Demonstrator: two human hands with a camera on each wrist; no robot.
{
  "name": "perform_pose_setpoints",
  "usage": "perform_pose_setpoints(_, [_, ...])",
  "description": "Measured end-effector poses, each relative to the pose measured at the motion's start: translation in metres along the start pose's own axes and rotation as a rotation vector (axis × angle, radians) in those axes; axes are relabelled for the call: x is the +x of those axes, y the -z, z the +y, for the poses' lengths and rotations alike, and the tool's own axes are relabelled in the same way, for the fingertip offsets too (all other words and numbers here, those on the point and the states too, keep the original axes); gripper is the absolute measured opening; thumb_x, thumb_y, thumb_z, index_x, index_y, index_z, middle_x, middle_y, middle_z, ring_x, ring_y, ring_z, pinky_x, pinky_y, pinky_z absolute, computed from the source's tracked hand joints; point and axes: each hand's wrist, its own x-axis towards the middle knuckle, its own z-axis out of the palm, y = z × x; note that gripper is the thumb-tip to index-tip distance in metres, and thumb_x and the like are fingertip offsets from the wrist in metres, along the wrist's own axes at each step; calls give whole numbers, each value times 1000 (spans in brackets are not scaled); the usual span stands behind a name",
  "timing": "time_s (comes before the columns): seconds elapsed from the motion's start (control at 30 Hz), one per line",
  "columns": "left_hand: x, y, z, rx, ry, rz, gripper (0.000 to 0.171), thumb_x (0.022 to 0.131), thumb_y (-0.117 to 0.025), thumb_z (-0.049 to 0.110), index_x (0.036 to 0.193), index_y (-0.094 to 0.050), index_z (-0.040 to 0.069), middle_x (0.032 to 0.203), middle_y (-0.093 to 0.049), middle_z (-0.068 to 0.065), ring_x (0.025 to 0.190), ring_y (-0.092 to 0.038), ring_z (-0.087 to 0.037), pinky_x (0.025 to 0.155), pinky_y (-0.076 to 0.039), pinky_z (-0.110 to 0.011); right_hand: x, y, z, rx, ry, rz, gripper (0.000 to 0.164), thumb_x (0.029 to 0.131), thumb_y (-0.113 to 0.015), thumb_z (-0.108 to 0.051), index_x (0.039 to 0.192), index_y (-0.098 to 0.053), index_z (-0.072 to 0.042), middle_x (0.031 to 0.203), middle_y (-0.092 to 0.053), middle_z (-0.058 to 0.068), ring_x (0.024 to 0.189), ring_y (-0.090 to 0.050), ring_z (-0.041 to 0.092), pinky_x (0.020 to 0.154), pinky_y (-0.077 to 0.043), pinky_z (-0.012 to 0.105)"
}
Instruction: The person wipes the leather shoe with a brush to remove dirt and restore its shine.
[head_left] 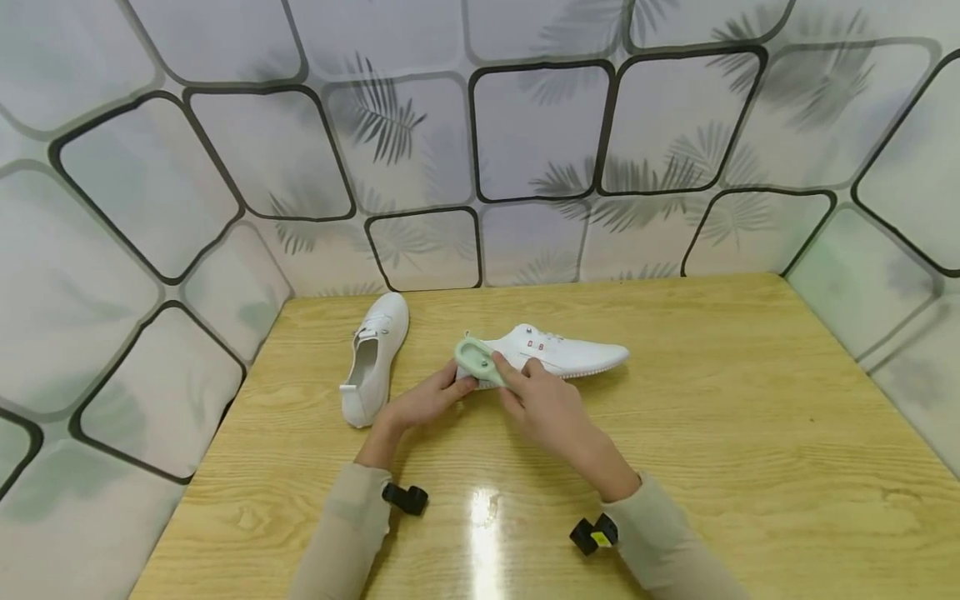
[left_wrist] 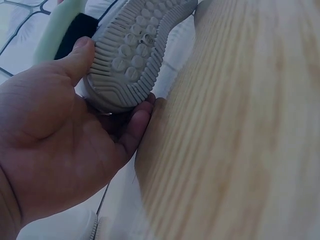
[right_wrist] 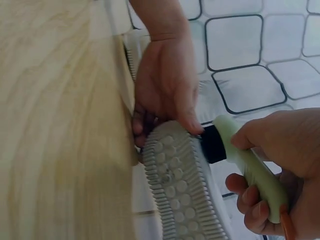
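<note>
A white shoe (head_left: 577,354) lies on its side, toe to the right, its studded sole (left_wrist: 135,50) facing the person. My left hand (head_left: 431,398) grips the heel, thumb on the sole's edge and fingers curled behind. In the right wrist view my right hand (right_wrist: 285,165) holds a pale green brush (right_wrist: 255,175) by its handle, with an orange loop at the end. The brush's dark bristles (right_wrist: 212,144) press at the shoe's side near the heel, close to the left thumb.
A second white shoe (head_left: 382,350) stands upright to the left, toe toward the back, beside the left forearm. The wooden table (head_left: 750,433) is bordered at the back and sides by patterned fabric walls (head_left: 540,133).
</note>
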Motion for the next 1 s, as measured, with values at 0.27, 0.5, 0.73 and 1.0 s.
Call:
perform_pose_setpoints(0.27, [1,1,2,12,28,12,71,107,-41,39,160,1,15,166,-6,-4,150,-10,-17,120,-15,-43,1,4,12,6,-32,47,49,101,-60,-23,148,-48,-14,87,-53,13,52,-41,14,46,-37,29])
perform_pose_setpoints(0.5, [0,1,0,-8,22,-2,68,108,-40,37,160,-5,13,164,-15,-7,149,-17,-19,119,-19,-43,2,1,9,42,26,14,50,101,-60,-23,148,-48,-14,87,-52,10,53,-38,12,46,-36,26])
perform_pose_setpoints(0.73, [-1,1,1,2,41,8,71,107,-41,39,160,0,16,166,-8,-4,150,-12,-17,120,-16,-42,0,8,14,8,-12,27,49,98,-63,-22,146,-51,-14,83,-52,11,51,-39,13,45,-36,27])
perform_pose_setpoints(1.0, [1,0,2,-5,4,-8,66,108,-40,32,160,-6,11,164,-18,-9,149,-20,-22,119,-21,-44,1,4,14,43,25,-31,50,101,-58,-25,149,-46,-14,84,-52,10,51,-37,11,45,-35,24])
